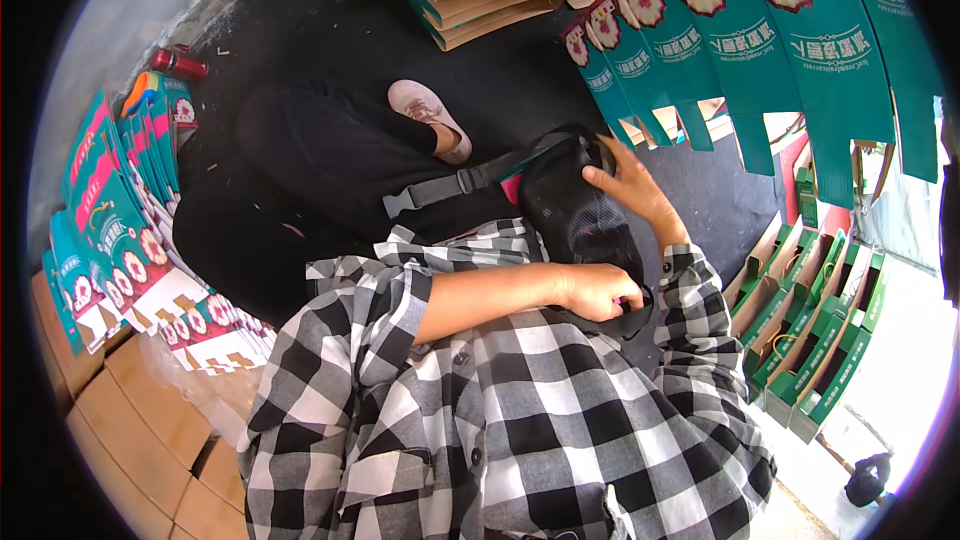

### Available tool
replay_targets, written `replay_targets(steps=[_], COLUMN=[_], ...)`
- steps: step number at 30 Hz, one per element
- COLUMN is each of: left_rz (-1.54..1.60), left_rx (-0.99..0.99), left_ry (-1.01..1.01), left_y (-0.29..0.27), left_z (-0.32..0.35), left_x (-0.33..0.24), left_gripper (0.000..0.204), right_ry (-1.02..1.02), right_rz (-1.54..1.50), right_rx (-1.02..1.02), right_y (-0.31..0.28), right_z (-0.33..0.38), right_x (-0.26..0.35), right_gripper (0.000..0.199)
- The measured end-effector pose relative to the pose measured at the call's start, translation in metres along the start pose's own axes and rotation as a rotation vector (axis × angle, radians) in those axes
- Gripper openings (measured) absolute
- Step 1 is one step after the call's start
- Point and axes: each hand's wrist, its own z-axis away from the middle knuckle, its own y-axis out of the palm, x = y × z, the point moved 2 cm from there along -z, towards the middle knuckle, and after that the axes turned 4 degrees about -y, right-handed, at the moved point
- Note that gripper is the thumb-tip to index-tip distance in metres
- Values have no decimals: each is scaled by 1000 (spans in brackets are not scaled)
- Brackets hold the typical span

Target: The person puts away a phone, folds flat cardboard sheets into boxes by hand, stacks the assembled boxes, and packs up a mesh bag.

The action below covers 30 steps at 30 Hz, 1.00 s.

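A black waist bag [572, 195] rests across my lap, its strap [480, 176] stretching left to a grey plastic buckle [400, 203]. My left hand [600, 292] reaches across my body to the bag's near end. Its fingers are curled closed at the edge there, with a small pinkish bit by the fingertips; what they pinch is not clear. At the far right side of the bag, my right hand [632, 188] grips the rim, thumb on the near face and fingers partly hidden over the edge.
Printed teal cartons [740, 65] stand in a row at the right, with green boxes [815, 340] below them. Stacked cartons [490, 5] are ahead. Folded teal cartons [120, 230], a red cylinder [180, 64] and brown boxes [140, 405] sit at the left.
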Motion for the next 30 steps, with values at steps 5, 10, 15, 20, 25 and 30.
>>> replay_targets(steps=[5,10,15,20,25,30], left_rz=[78,-353,-693,-513,-266,-179], left_rx=[-128,-576,-633,-527,-470,-417], left_ry=[90,-318,-634,-830,-864,-885], left_y=[-2,-63,-89,-90,-98,-87], left_z=[6,50,70,58,62,51], left_x=[2,17,45,81,108,131], left_gripper=[31,20,21,47,60,63], right_ry=[342,615,876,878,870,902], right_rz=[-177,-648,-456,-463,-478,-484], right_rx=[203,6,102,81,86,67], right_y=[2,-6,-10,-2,9,8], right_z=[1,36,73,124,140,176], right_x=[-11,-58,-125,-109,-93,-85], right_gripper=[73,76,79,78,76,74])
